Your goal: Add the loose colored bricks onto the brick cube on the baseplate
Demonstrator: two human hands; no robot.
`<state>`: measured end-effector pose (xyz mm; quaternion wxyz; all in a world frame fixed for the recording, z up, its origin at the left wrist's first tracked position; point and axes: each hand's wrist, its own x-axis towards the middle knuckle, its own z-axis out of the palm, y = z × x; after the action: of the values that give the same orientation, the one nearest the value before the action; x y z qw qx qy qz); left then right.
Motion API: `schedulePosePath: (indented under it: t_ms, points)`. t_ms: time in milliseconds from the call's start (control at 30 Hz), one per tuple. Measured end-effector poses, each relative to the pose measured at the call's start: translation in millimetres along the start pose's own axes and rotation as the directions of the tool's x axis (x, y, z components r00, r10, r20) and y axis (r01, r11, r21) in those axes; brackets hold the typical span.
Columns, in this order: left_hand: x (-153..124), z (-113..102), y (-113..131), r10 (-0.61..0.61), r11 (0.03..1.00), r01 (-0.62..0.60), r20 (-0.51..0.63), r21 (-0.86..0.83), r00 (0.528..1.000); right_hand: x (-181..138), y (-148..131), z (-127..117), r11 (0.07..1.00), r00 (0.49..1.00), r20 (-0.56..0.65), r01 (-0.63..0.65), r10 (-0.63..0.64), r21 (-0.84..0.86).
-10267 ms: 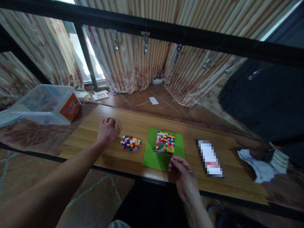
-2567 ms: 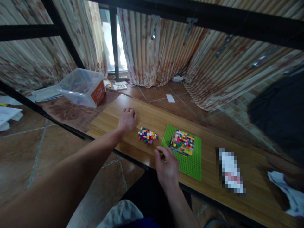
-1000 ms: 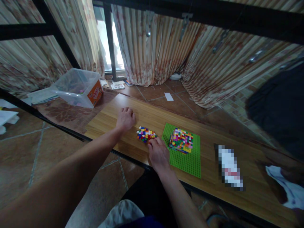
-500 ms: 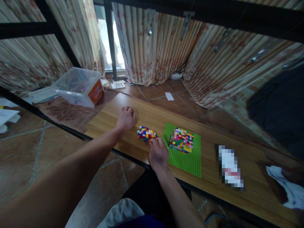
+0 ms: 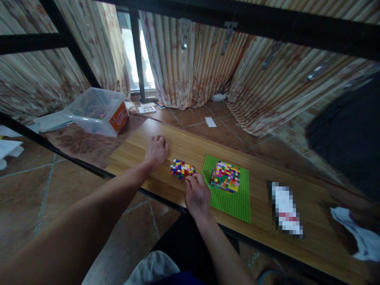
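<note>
The left hand (image 5: 156, 150) lies curled in a loose fist on the desk (image 5: 133, 152), its grip closed on nothing that shows. Just right of it sits a pile of small bricks (image 5: 182, 168). The right hand (image 5: 196, 194) meets the pile's near edge with fingertips pinched together; whether that grip has a brick, I cannot tell. The bricks look light, hard and smooth, apt to scatter, and each is best pinched by two opposite side walls. Right of this grip a brick cube (image 5: 226, 176) stands on a green plate (image 5: 230, 204). The desk is smooth wood grain. Far left of both grips a clear plastic box (image 5: 95, 111) sits on the tiled floor (image 5: 29, 190), with curtains (image 5: 184, 59) behind.
</note>
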<state>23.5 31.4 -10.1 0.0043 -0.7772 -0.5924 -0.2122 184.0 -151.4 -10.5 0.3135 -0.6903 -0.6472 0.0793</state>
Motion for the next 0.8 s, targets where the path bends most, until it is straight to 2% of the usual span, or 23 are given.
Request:
schedulePosePath:
  t_ms: [200,400,667,800]
  points:
    - [-1.4,-1.4,0.3,0.001,1.0,0.0,-0.022,0.028,1.0,-1.8,3.5,0.2,0.991,0.999,-0.017,0.037,-0.035,0.126]
    - [-3.7,-2.1,0.2,-0.002,1.0,0.002,-0.026,0.03,1.0,-4.2,7.3,8.5,0.967,0.992,-0.101,0.101,-0.079,0.235]
    - [-4.5,-4.9,1.2,-0.016,1.0,0.016,-0.02,0.013,1.0,-5.6,9.9,8.5,0.941,0.994,-0.098,0.082,-0.053,0.327]
    - [-4.8,-6.1,1.7,-0.019,1.0,0.019,-0.023,0.008,1.0,-6.3,10.9,10.7,0.924,0.991,-0.134,0.075,-0.026,0.375]
